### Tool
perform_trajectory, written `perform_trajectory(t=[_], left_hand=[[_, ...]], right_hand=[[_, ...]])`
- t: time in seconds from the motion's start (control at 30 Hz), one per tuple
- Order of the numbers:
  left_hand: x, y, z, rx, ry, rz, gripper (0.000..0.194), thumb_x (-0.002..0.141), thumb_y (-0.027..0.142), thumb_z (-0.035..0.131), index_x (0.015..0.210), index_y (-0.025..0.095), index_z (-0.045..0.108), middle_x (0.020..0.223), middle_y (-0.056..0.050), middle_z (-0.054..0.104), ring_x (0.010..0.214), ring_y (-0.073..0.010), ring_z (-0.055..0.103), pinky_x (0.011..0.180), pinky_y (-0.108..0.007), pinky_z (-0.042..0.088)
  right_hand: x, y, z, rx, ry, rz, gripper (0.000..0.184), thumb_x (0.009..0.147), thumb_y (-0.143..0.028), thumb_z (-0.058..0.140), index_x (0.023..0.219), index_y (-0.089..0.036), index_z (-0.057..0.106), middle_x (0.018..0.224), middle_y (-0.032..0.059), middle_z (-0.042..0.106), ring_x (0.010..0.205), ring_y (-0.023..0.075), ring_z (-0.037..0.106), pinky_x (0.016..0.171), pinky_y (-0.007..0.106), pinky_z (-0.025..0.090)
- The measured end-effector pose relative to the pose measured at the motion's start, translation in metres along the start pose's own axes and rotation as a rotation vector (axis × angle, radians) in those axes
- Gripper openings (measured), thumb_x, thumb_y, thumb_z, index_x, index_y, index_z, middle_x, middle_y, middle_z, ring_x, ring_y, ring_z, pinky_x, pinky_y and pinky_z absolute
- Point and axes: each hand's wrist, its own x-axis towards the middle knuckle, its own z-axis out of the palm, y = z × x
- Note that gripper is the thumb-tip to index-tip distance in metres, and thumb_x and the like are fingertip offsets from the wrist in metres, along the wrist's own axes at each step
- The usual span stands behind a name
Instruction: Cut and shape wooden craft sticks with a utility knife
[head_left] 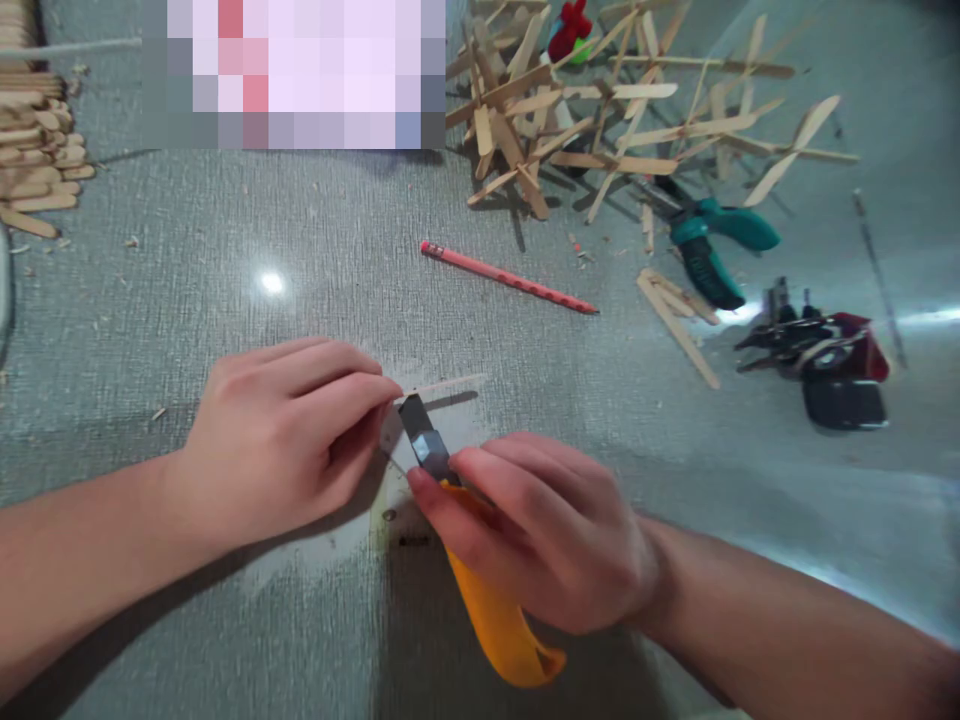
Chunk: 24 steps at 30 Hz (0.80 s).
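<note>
My left hand (289, 430) pinches a thin popsicle stick (450, 384) seen edge-on, its free end pointing right. In my right hand (547, 530) is a yellow utility knife (491, 610), held from the side with the fingers wrapped round its handle. The dark blade touches or nearly touches the stick just beside my left fingertips; I cannot tell which. Beneath both hands lies a pale patch (409, 515) on the grey textured table. The stick's other end is hidden by my left fingers.
A pink pencil (510, 277) lies ahead. Crossed popsicle sticks (622, 120) pile up at the back right, near green-handled pliers (712, 245) and black clips (817, 345). Stacked sticks (41, 150) sit at far left. Loose sticks (682, 325) lie right of the pencil.
</note>
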Motion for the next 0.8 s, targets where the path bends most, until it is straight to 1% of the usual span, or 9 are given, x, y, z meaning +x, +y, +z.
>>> perform_trajectory(t=[0.13,0.27,0.37,0.43,0.47,0.57,0.67,0.73,0.8], left_hand=[[0.001,-0.003,-0.002,0.066,0.051,-0.057,0.008,0.099,0.017,0.061,0.100,0.020,0.068,0.095,-0.002,0.077,0.078,-0.0147,0.071,0.067,-0.029,0.054],[-0.001,-0.005,-0.001,0.109,0.068,-0.060,0.008,0.099,0.018,0.061,0.101,0.022,0.068,0.094,-0.002,0.076,0.078,-0.0164,0.071,0.066,-0.030,0.054],[-0.003,-0.005,0.000,0.144,0.063,-0.044,0.011,0.098,0.017,0.062,0.102,0.024,0.068,0.095,-0.002,0.077,0.079,-0.0169,0.072,0.068,-0.030,0.055],[-0.003,-0.006,0.001,0.160,0.078,0.002,0.011,0.097,0.016,0.063,0.103,0.023,0.069,0.096,-0.002,0.077,0.079,-0.0164,0.072,0.069,-0.029,0.055],[-0.004,-0.007,0.002,0.167,0.089,0.028,0.011,0.097,0.016,0.064,0.104,0.023,0.069,0.097,-0.001,0.078,0.080,-0.0160,0.072,0.069,-0.029,0.055],[-0.005,-0.010,0.002,0.210,0.094,0.070,0.013,0.098,0.017,0.066,0.107,0.025,0.069,0.099,0.000,0.080,0.081,-0.0156,0.073,0.068,-0.028,0.054],[-0.005,-0.012,0.000,0.266,0.090,0.079,0.011,0.097,0.018,0.066,0.106,0.024,0.069,0.094,0.001,0.080,0.079,-0.0159,0.073,0.064,-0.029,0.051],[-0.004,-0.013,-0.002,0.307,0.085,0.042,0.009,0.097,0.019,0.066,0.102,0.025,0.070,0.092,0.003,0.080,0.076,-0.0162,0.073,0.059,-0.030,0.048],[-0.003,-0.014,-0.003,0.349,0.056,-0.021,0.009,0.097,0.020,0.065,0.098,0.027,0.071,0.088,0.004,0.080,0.071,-0.0163,0.071,0.053,-0.030,0.043]], right_hand=[[0.002,0.006,0.000,0.107,-0.081,0.157,0.018,0.104,-0.019,0.062,0.117,-0.024,0.074,0.087,0.0002,0.074,0.062,0.0126,0.059,0.056,0.029,0.048],[0.001,0.011,-0.001,0.226,-0.160,0.180,0.032,0.107,-0.017,0.042,0.126,-0.021,0.067,0.107,0.0066,0.079,0.075,0.0164,0.069,0.064,0.032,0.054],[0.000,0.006,0.000,0.313,-0.162,0.232,0.036,0.106,-0.032,0.049,0.135,-0.015,0.059,0.108,0.0119,0.079,0.086,0.0231,0.075,0.072,0.038,0.061],[-0.002,-0.001,-0.001,0.284,-0.174,0.315,0.055,0.101,-0.046,0.061,0.142,-0.011,0.052,0.111,0.0168,0.078,0.095,0.0295,0.076,0.079,0.045,0.064],[-0.003,-0.005,-0.001,0.254,-0.185,0.364,0.060,0.099,-0.046,0.064,0.145,-0.009,0.050,0.113,0.0185,0.078,0.098,0.0313,0.076,0.082,0.047,0.065],[-0.002,-0.012,-0.008,0.183,-0.233,0.467,0.053,0.097,-0.026,0.062,0.146,-0.009,0.048,0.116,0.0185,0.078,0.099,0.0291,0.077,0.086,0.044,0.065],[0.003,-0.006,-0.016,0.096,-0.289,0.457,0.042,0.097,-0.014,0.054,0.138,-0.007,0.057,0.115,0.0170,0.077,0.097,0.0260,0.076,0.084,0.039,0.064],[0.006,0.004,-0.018,-0.018,-0.316,0.419,0.038,0.098,-0.013,0.051,0.133,-0.007,0.062,0.110,0.0149,0.076,0.087,0.0242,0.075,0.073,0.036,0.062],[0.005,0.015,-0.015,-0.145,-0.293,0.341,0.034,0.101,-0.016,0.053,0.130,-0.008,0.066,0.098,0.0117,0.075,0.072,0.0212,0.070,0.059,0.034,0.054]])
